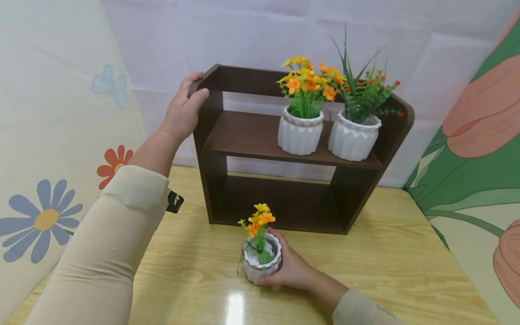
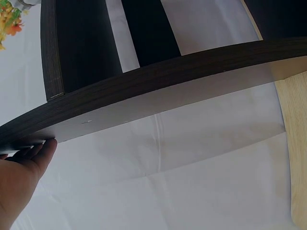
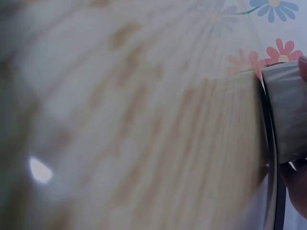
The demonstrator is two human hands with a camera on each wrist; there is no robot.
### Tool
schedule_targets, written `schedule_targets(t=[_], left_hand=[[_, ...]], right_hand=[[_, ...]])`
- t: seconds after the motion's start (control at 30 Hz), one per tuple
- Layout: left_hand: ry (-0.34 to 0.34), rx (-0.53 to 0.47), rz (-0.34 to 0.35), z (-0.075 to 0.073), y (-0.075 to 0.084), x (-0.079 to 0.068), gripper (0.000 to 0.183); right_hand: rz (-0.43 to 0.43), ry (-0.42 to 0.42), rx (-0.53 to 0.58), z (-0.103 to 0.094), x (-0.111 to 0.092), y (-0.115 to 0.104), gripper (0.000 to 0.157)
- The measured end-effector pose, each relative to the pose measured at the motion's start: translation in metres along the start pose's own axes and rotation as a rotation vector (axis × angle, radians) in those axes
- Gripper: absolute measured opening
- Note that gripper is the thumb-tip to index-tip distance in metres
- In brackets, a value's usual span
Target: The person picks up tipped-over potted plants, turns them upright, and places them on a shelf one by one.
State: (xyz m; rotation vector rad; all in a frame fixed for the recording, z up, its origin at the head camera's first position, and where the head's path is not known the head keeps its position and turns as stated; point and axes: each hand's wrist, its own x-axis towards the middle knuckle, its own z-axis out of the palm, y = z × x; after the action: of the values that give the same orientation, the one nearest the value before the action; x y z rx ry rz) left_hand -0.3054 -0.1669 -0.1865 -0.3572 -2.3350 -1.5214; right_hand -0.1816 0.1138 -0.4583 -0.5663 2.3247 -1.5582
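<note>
A dark brown two-tier wooden shelf stands on the table. At its upper left corner, my left hand grips the side panel, thumb at the front edge and fingers beyond it; in the left wrist view the fingers lie against the panel. In front of the shelf, my right hand holds a small white fluted flowerpot from its right side, thumb toward me. Yellow and orange artificial flowers rise from this pot. The right wrist view catches only part of the pot at its right edge.
On the upper shelf board stand a white pot with orange and yellow flowers and another white pot with red-dotted greenery. The light wood table meets a white cloth backdrop and flower-printed side panels. A black object shows beside the left sleeve.
</note>
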Motion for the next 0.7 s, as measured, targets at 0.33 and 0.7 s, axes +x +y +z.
schedule_targets(t=[0.33, 0.7], left_hand=[[0.009, 0.003, 0.013, 0.0002, 0.0004, -0.0004, 0.053], [-0.004, -0.002, -0.003, -0.0002, 0.0005, 0.0000, 0.052]], right_hand=[[-0.001, -0.003, -0.001, -0.0023, 0.0007, 0.0016, 0.121], [-0.002, 0.000, 0.018, -0.0014, -0.0009, 0.0046, 0.118]])
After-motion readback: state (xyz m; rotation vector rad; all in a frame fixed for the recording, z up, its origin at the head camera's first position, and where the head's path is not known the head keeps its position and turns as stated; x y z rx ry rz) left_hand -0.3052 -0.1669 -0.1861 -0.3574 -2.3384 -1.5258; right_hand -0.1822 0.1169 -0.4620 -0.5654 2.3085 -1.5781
